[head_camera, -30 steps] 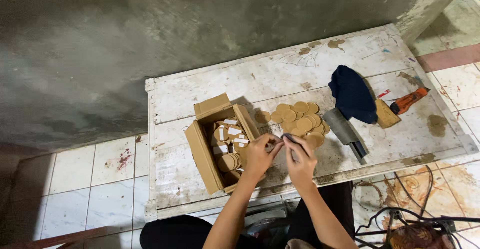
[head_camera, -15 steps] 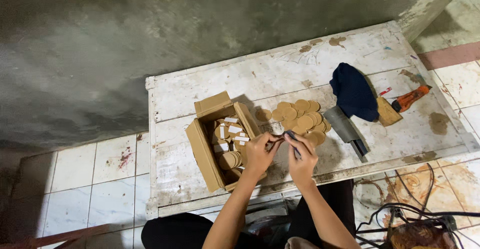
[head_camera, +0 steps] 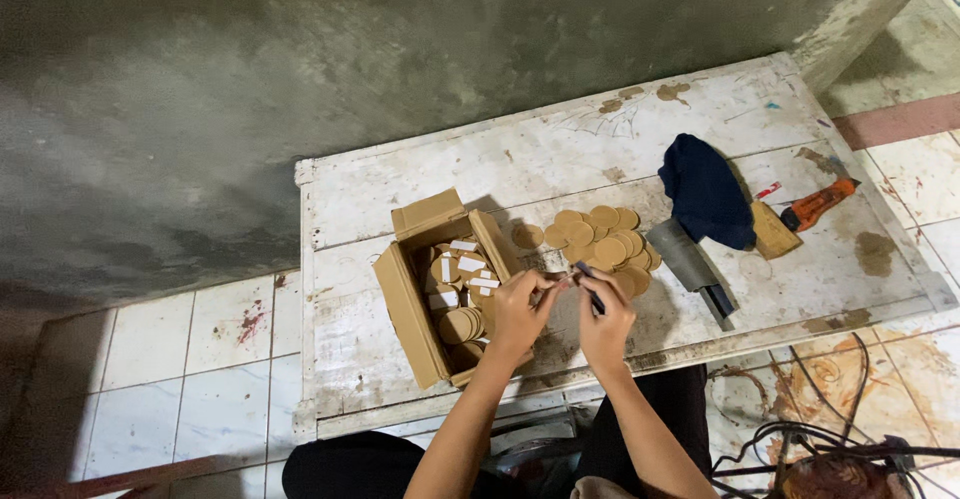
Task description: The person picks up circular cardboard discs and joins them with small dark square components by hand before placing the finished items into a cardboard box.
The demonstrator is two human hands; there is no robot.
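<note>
Head view looks down on a worn, white-painted wooden table (head_camera: pixel 400 359) set against a grey concrete wall (head_camera: pixel 200 89). The person's left hand (head_camera: pixel 520 309) and right hand (head_camera: pixel 605 324) meet just above the table's near edge, at about 6 o'clock of the tabletop. The left hand is closed, its fingertips pinching a small flat piece (head_camera: pixel 562 279) that is too small to identify. The right hand is closed around a slim dark pen-like tool (head_camera: pixel 590 289), whose tip points toward 11 o'clock and meets that small piece between the two hands.

At 9 o'clock of the left hand, touching it, stands an open brown cardboard box (head_camera: pixel 405 304) holding round tan discs, some with white strips on them. At 1 o'clock of the hands lies a loose pile of round tan cardboard discs (head_camera: pixel 595 234) on the bare table. At 3 o'clock of that pile rests a broad grey metal cleaver-like blade (head_camera: pixel 685 259), with a crumpled dark blue cloth (head_camera: pixel 705 189) just beyond it. Farther toward 3 o'clock lie a small tan block (head_camera: pixel 772 231) and an orange-handled tool (head_camera: pixel 820 202). White floor tiles (head_camera: pixel 180 369) show at 8 o'clock, and tangled black cables (head_camera: pixel 830 429) at 4 o'clock.
</note>
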